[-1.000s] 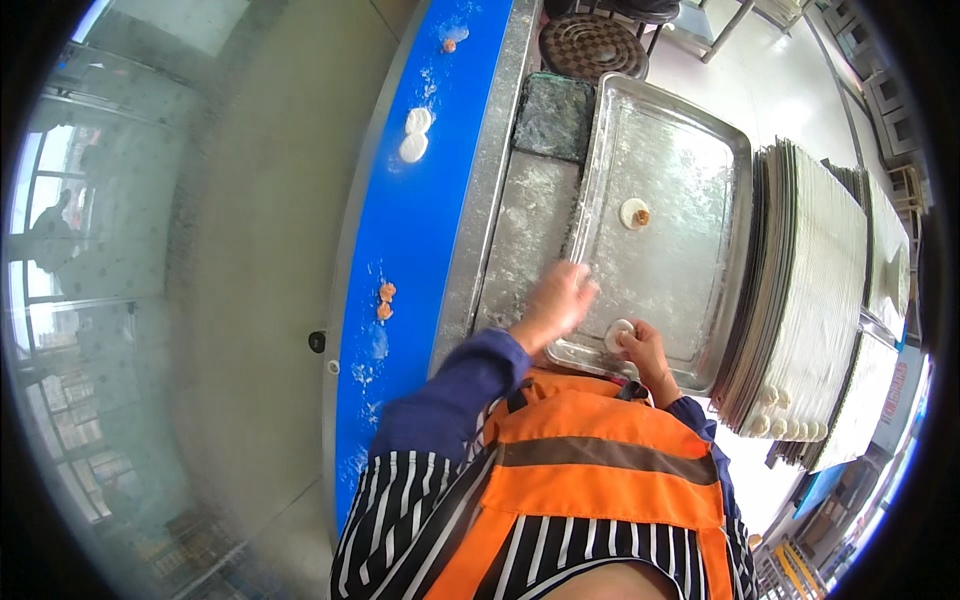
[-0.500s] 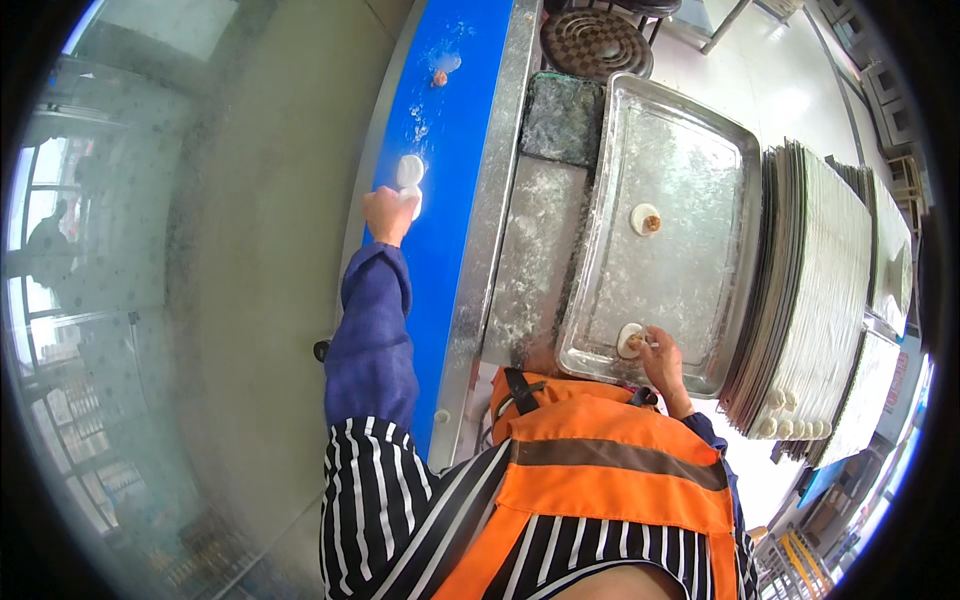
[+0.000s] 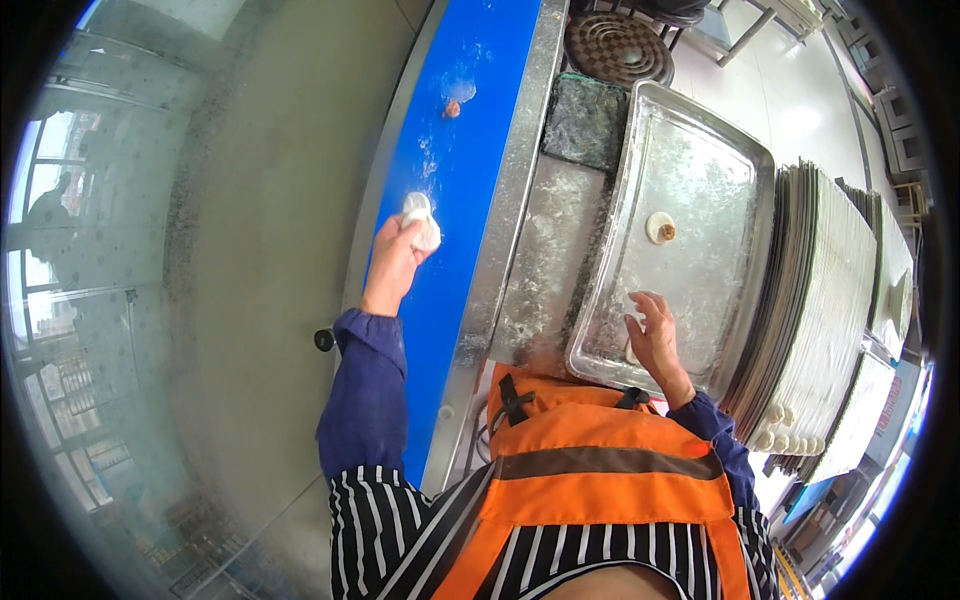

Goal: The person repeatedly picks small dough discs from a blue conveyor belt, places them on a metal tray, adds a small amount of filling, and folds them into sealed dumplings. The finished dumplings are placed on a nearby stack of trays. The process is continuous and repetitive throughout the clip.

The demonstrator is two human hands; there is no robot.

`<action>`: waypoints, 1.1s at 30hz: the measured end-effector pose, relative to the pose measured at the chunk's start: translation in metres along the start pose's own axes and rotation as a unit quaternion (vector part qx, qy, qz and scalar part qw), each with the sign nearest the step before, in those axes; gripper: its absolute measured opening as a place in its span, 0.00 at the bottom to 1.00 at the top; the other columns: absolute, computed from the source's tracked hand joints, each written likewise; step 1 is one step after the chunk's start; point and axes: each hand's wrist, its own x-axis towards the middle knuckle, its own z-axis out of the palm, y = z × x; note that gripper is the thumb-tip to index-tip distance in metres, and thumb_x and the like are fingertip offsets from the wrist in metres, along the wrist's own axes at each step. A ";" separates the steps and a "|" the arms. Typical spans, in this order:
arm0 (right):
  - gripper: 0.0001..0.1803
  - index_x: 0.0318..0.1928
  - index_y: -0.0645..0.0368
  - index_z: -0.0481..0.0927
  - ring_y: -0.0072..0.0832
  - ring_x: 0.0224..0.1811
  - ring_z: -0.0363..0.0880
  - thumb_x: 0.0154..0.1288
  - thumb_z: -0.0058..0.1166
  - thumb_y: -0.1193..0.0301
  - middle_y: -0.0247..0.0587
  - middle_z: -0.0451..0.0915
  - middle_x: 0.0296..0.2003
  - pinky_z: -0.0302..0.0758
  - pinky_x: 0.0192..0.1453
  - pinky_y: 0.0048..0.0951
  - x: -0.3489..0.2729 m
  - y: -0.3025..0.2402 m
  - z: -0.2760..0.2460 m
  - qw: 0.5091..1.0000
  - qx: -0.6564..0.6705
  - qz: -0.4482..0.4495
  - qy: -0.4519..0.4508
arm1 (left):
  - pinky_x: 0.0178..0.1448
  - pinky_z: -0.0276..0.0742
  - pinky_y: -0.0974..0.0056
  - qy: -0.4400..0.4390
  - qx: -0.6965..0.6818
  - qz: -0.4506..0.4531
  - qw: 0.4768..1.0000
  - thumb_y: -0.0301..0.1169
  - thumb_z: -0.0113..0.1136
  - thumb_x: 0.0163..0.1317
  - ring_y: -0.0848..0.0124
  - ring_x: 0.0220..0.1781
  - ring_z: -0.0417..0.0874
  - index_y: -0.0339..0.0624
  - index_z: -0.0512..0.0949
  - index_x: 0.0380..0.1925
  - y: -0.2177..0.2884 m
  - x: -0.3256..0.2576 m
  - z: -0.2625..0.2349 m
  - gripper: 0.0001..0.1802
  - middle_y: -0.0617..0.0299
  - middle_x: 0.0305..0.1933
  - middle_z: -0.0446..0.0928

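My left hand [image 3: 393, 252] pinches white dough rounds [image 3: 421, 228] between thumb and fingers, just over the blue belt [image 3: 450, 220]. How many rounds overlap there I cannot tell. On my right, a shallow metal tray [image 3: 700, 110] dusted with flour holds a flat dough round [image 3: 654, 222] topped with a lump of brown filling [image 3: 667, 233]. My right hand [image 3: 655, 338] hovers over the tray's near end with fingers apart and holding nothing. Beneath it, the edge of another dough round [image 3: 630, 352] shows; the rest is hidden by the hand.
A small pinkish lump [image 3: 452, 108] lies farther up the floury belt. Beyond the tray's right side stands a tall stack of thin trays [image 3: 820, 290], with several pale dough pieces [image 3: 785, 440] at its near end. A round patterned stool [image 3: 618, 48] stands at the far end.
My left hand has drawn nearer along the belt, with the dough rounds in its grip. My right hand has let go of the filling on the near round and spread its fingers.
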 end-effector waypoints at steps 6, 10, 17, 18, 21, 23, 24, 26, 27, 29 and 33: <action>0.22 0.52 0.62 0.76 0.49 0.47 0.78 0.53 0.58 0.83 0.54 0.77 0.48 0.77 0.49 0.40 -0.013 -0.021 -0.003 0.998 0.033 0.007 -0.043 | 0.46 0.77 0.54 0.200 0.335 0.257 0.884 0.30 0.52 0.62 0.55 0.42 0.83 0.35 0.77 0.43 0.025 0.100 0.043 0.12 0.48 0.40 0.81; 0.19 0.52 0.62 0.77 0.41 0.42 0.81 0.57 0.57 0.81 0.51 0.77 0.48 0.80 0.40 0.35 -0.029 -0.005 -0.016 0.999 0.001 0.040 -0.013 | 0.48 0.76 0.48 0.238 0.454 0.311 0.801 0.32 0.55 0.64 0.46 0.44 0.82 0.36 0.77 0.40 0.011 0.150 0.066 0.11 0.45 0.41 0.82; 0.15 0.49 0.63 0.79 0.37 0.35 0.84 0.60 0.58 0.79 0.50 0.79 0.42 0.82 0.36 0.32 -0.044 0.001 -0.032 0.994 0.006 0.105 0.027 | 0.52 0.73 0.48 0.094 0.629 0.406 0.657 0.30 0.70 0.53 0.47 0.48 0.75 0.42 0.74 0.45 -0.023 0.135 0.043 0.20 0.50 0.47 0.75; 0.15 0.49 0.63 0.79 0.37 0.35 0.85 0.60 0.58 0.79 0.50 0.79 0.42 0.81 0.35 0.32 -0.045 0.004 -0.030 0.994 0.017 0.105 0.026 | 0.51 0.74 0.49 0.078 0.635 0.407 0.651 0.29 0.70 0.53 0.47 0.48 0.75 0.42 0.74 0.45 -0.021 0.130 0.035 0.20 0.50 0.47 0.76; 0.14 0.48 0.63 0.79 0.37 0.35 0.85 0.60 0.58 0.79 0.50 0.80 0.41 0.81 0.35 0.32 -0.044 0.009 -0.024 0.995 0.034 0.087 0.025 | 0.48 0.75 0.49 0.061 0.643 0.404 0.648 0.27 0.68 0.54 0.46 0.44 0.77 0.42 0.74 0.46 -0.019 0.121 0.011 0.19 0.49 0.43 0.77; 0.13 0.47 0.63 0.80 0.40 0.35 0.84 0.60 0.57 0.79 0.50 0.80 0.39 0.80 0.35 0.33 -0.038 0.004 -0.025 0.995 0.053 0.077 0.023 | 0.45 0.79 0.55 0.042 0.537 0.291 0.790 0.32 0.65 0.61 0.56 0.43 0.81 0.39 0.74 0.49 -0.018 0.111 0.013 0.18 0.54 0.42 0.79; 0.13 0.46 0.62 0.80 0.42 0.34 0.83 0.59 0.56 0.79 0.51 0.80 0.37 0.80 0.36 0.35 -0.035 -0.004 -0.030 0.994 0.068 0.082 0.023 | 0.45 0.80 0.57 0.008 0.401 0.174 0.899 0.34 0.64 0.63 0.60 0.44 0.81 0.39 0.74 0.50 -0.016 0.098 0.029 0.18 0.56 0.43 0.80; 0.12 0.46 0.61 0.81 0.42 0.35 0.83 0.61 0.57 0.74 0.53 0.81 0.37 0.79 0.38 0.35 -0.030 -0.006 -0.036 0.989 0.076 0.124 0.000 | 0.46 0.81 0.62 -0.083 0.173 0.033 0.981 0.39 0.59 0.69 0.67 0.45 0.82 0.37 0.74 0.52 -0.015 0.054 0.071 0.19 0.58 0.46 0.80; 0.13 0.47 0.62 0.81 0.39 0.35 0.83 0.62 0.57 0.73 0.52 0.82 0.37 0.79 0.39 0.34 -0.029 -0.004 -0.038 0.982 0.125 0.143 -0.007 | 0.47 0.81 0.65 -0.139 0.095 0.016 0.986 0.41 0.56 0.72 0.72 0.46 0.81 0.36 0.74 0.53 -0.022 0.025 0.096 0.20 0.60 0.48 0.79; 0.15 0.49 0.63 0.81 0.34 0.36 0.84 0.65 0.56 0.69 0.50 0.83 0.38 0.78 0.41 0.31 -0.026 -0.004 -0.042 0.958 0.221 0.184 -0.017 | 0.46 0.81 0.65 -0.240 0.035 -0.047 0.969 0.45 0.51 0.74 0.71 0.45 0.81 0.38 0.75 0.53 -0.042 -0.020 0.140 0.21 0.59 0.48 0.80; 0.20 0.56 0.68 0.77 0.20 0.40 0.78 0.75 0.48 0.63 0.36 0.81 0.39 0.78 0.45 0.25 -0.012 -0.044 -0.088 0.886 0.386 0.250 -0.055 | 0.47 0.78 0.66 -0.317 -0.075 -0.228 0.918 0.54 0.44 0.74 0.71 0.42 0.80 0.37 0.74 0.54 -0.066 -0.104 0.211 0.29 0.59 0.46 0.80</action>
